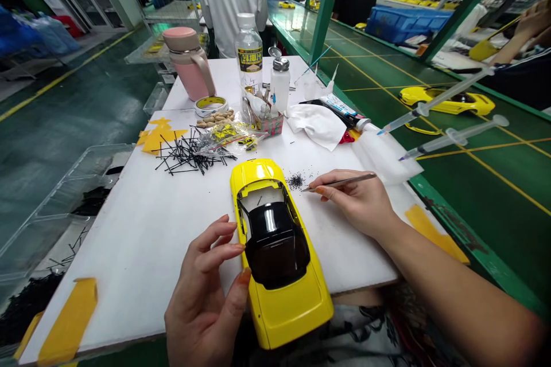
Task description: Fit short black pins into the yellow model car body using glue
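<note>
A yellow model car body [297, 301] with a black roof [275, 223] lies on the white board, its near end over the front edge. My left hand [210, 287] holds it along its left side, thumb and fingertips on the edge. In my right hand [353, 200] is a pair of metal tweezers [344, 181], pinched between thumb and fingers. Their tip points at a small pile of tiny black parts [295, 182], right of the car body. Whether the tip grips a part is too small to tell.
Behind the car lie black sprue sticks [185, 152], a bag of yellow parts [228, 135] and a white cloth [316, 123]. A pink cup [189, 63], bottle [249, 51] and dispenser [280, 83] stand farther back. Two syringes [456, 137] rest at right, beside a green conveyor [495, 166].
</note>
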A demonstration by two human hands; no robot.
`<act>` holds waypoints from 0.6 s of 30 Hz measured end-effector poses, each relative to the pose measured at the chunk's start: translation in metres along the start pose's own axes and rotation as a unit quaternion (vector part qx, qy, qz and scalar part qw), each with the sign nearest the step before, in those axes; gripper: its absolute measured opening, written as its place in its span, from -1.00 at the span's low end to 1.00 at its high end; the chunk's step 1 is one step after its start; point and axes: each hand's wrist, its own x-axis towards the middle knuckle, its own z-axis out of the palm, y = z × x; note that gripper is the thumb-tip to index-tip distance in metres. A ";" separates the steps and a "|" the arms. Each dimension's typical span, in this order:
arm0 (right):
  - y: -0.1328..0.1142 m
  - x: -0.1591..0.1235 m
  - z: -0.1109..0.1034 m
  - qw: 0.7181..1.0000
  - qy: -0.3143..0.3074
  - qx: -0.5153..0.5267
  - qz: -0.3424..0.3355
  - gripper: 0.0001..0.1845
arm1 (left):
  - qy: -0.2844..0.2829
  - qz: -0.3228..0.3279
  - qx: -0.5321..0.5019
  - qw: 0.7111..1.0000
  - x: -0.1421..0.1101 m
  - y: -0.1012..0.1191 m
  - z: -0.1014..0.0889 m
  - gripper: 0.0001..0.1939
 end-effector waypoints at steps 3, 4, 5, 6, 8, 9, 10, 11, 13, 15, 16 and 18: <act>-0.005 0.001 -0.003 0.999 -0.001 0.034 0.022 -0.84 | -0.002 0.015 0.003 1.000 0.000 -0.001 0.000 -0.74; -0.008 0.002 -0.004 0.998 -0.007 0.055 0.032 -0.84 | -0.006 0.022 0.003 1.000 0.000 -0.002 0.000 -0.73; -0.011 0.003 -0.006 0.996 -0.021 0.080 0.043 -0.83 | -0.009 0.026 0.003 1.000 0.001 -0.003 -0.001 -0.72; -0.015 0.005 -0.008 0.992 -0.045 0.103 0.054 -0.82 | -0.012 0.028 0.003 1.000 0.001 -0.004 -0.001 -0.72; -0.024 0.010 -0.013 0.981 -0.112 0.136 0.078 -0.79 | -0.018 0.031 0.002 0.999 0.001 -0.005 -0.002 -0.72; -0.029 0.012 -0.015 0.974 -0.148 0.144 0.091 -0.77 | -0.020 0.031 0.002 0.999 0.001 -0.005 -0.002 -0.73; -0.034 0.015 -0.017 0.967 -0.180 0.148 0.104 -0.75 | -0.020 0.031 0.002 0.999 0.001 -0.005 -0.003 -0.74; -0.038 0.018 -0.018 0.961 -0.205 0.148 0.114 -0.74 | -0.020 0.031 0.002 0.999 0.001 -0.006 -0.003 -0.74; -0.046 0.024 -0.021 0.952 -0.242 0.135 0.129 -0.75 | -0.017 0.030 0.004 0.999 0.001 -0.006 -0.003 -0.75; -0.051 0.028 -0.021 0.948 -0.266 0.116 0.133 -0.78 | -0.011 0.028 0.008 1.000 0.001 -0.006 -0.002 -0.76; -0.053 0.030 -0.021 0.947 -0.274 0.109 0.130 -0.79 | -0.008 0.027 0.009 1.000 0.001 -0.006 -0.002 -0.76; -0.055 0.034 -0.019 0.945 -0.288 0.100 0.117 -0.82 | -0.006 0.022 0.009 1.000 0.000 -0.005 -0.002 -0.77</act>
